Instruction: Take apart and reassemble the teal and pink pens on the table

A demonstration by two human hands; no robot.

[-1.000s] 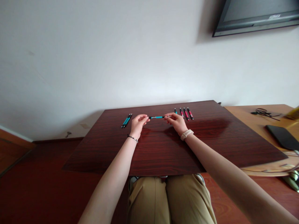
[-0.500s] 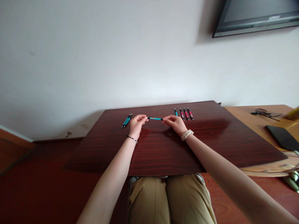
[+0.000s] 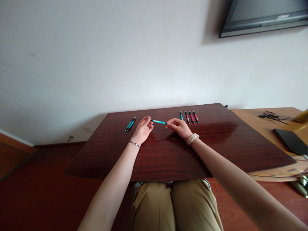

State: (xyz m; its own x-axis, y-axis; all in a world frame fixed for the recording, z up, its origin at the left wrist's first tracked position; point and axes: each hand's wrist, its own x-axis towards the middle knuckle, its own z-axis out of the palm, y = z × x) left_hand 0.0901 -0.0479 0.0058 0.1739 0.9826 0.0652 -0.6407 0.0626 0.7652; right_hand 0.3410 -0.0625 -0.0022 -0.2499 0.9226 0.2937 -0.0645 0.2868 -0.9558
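Pens (image 3: 189, 117) lie right of held teal pen (image 3: 158, 121).

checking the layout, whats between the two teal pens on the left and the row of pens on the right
The head view shows both hands holding one teal pen over the table.

A dark, reddish wood-grain table (image 3: 168, 154) carries the things, its glossy top catching a pale reflection. Taking the pair of teal pens (image 3: 130, 124) as the landmark: they lie side by side near the far edge, close together and slanted. Well to their right, along the same far edge, a row of four pens lies in parallel: one teal pen (image 3: 181, 115) nearest the pair, then three red pens (image 3: 192, 117) just beside it.
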